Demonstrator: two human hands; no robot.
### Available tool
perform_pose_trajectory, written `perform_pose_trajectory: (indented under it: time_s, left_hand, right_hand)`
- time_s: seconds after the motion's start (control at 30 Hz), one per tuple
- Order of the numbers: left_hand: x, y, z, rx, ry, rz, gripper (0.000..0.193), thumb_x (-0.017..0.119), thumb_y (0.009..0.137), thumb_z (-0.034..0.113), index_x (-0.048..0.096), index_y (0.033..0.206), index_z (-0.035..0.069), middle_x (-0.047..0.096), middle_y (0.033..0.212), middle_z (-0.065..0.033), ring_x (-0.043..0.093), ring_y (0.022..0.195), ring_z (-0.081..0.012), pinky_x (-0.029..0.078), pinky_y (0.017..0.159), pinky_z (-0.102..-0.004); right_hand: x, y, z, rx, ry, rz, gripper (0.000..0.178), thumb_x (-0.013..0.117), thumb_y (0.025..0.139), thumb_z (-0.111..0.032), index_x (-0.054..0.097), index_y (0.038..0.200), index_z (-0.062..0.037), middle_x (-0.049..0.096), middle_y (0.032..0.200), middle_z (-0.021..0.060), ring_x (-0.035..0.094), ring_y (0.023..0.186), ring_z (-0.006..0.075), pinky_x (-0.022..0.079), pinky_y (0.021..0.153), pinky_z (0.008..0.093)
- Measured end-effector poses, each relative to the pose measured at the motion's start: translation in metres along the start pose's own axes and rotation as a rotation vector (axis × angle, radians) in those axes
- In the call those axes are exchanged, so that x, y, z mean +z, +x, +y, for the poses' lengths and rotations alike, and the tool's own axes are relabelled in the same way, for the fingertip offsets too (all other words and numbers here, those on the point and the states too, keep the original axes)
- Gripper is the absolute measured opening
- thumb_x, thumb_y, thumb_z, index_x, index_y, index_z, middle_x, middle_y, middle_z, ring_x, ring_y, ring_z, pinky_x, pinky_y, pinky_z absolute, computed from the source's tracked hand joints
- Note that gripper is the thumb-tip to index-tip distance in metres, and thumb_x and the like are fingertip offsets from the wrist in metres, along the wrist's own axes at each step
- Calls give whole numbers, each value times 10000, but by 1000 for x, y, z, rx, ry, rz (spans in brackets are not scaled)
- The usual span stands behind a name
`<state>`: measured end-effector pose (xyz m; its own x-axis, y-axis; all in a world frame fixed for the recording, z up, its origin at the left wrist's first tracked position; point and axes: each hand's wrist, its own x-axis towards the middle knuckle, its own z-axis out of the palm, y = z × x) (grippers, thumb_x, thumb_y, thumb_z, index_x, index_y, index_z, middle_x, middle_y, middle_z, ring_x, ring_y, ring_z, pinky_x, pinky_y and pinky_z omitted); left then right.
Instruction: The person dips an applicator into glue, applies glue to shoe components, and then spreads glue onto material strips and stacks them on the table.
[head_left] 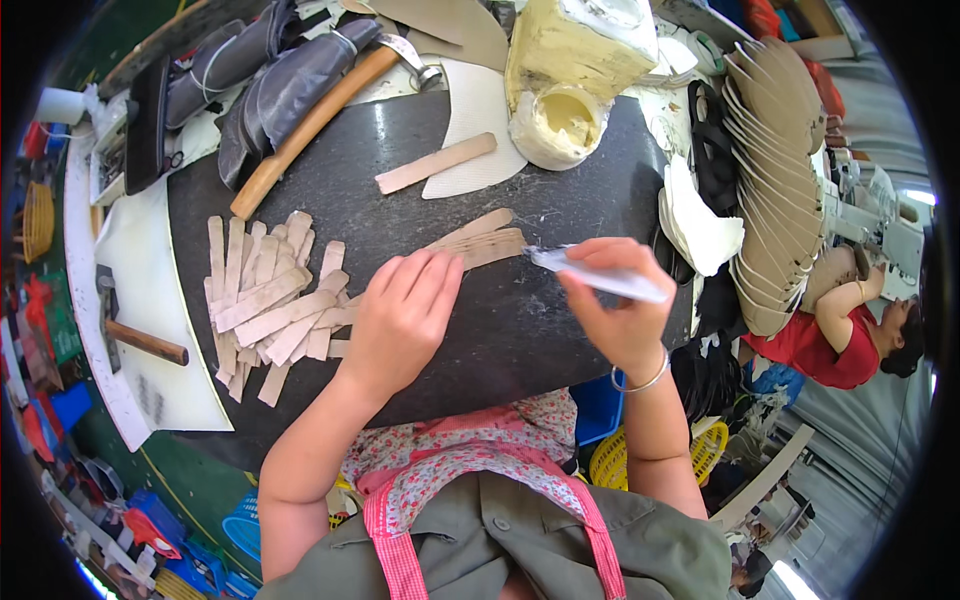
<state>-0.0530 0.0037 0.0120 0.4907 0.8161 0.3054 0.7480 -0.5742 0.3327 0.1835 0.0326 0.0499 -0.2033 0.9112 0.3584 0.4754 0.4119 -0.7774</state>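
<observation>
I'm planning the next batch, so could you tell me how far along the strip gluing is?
Done or waiting, I cannot tell: a loose pile of tan strips lies left. In hand: the left hand pins a fanned set of strips while the right hand brushes it with a white brush. One single strip lies apart.

Upper left: wooden-handled hammer (pixel 300 135). Top centre: open glue pot (pixel 560 122). Right edge: stacked tan insoles (pixel 775 170). Far left: second hammer (pixel 135 335).

A matt, dark, finely speckled slab (pixel 400 220) is laid over the desk. The tan strips (pixel 270 300) look like dull, smooth leather. A plain wooden handle (pixel 310 125) and a thin, shiny metal bangle (pixel 642 383) are seen.
</observation>
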Motion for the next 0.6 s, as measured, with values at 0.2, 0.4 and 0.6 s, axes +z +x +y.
perform_pose_trajectory:
  time_s: [0.2, 0.4, 0.6]
  left_hand:
    - [9, 2, -3, 44, -2, -44, 385, 595, 712, 63, 645, 1073, -63, 623, 1098, -133, 585, 1059, -282, 494, 895, -394]
    - [6, 1, -8, 45, -42, -43, 381, 592, 712, 54, 646, 1068, -71, 628, 1104, -139, 590, 1065, -284, 503, 886, -388]
    - [2, 3, -13, 94, -48, -68, 367, 596, 710, 71, 655, 1046, -65, 639, 1101, -139, 597, 1071, -279, 504, 882, -389]
  right_hand:
    - [14, -7, 6, -165, -190, -84, 333, 828, 710, -71, 557, 901, -42, 672, 891, 134, 666, 711, 282, 550, 623, 333]
    - [17, -11, -5, -182, -168, -163, 337, 825, 688, -89, 538, 860, -45, 643, 821, 109, 640, 657, 265, 532, 579, 325]
    - [25, -9, -9, -239, -213, -60, 336, 820, 675, -63, 531, 844, -35, 637, 821, 102, 613, 616, 244, 504, 533, 314]
